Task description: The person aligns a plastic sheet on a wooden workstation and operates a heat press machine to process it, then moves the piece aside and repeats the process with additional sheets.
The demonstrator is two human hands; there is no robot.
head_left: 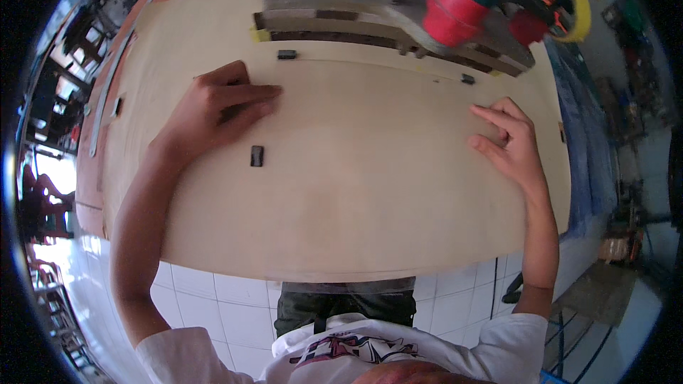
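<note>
Pale board (356, 192) gives free room between left hand (213, 102), grip narrow, and right hand (518, 141), grip wider, near its right edge (567, 179).

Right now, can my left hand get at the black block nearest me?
Probably yes: nothing shows between the left hand and the block, which lies uncovered on the board.

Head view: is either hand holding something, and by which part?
The right hand shows nothing in its grip; the left hand is blurred, so its hold cannot be told.
</note>
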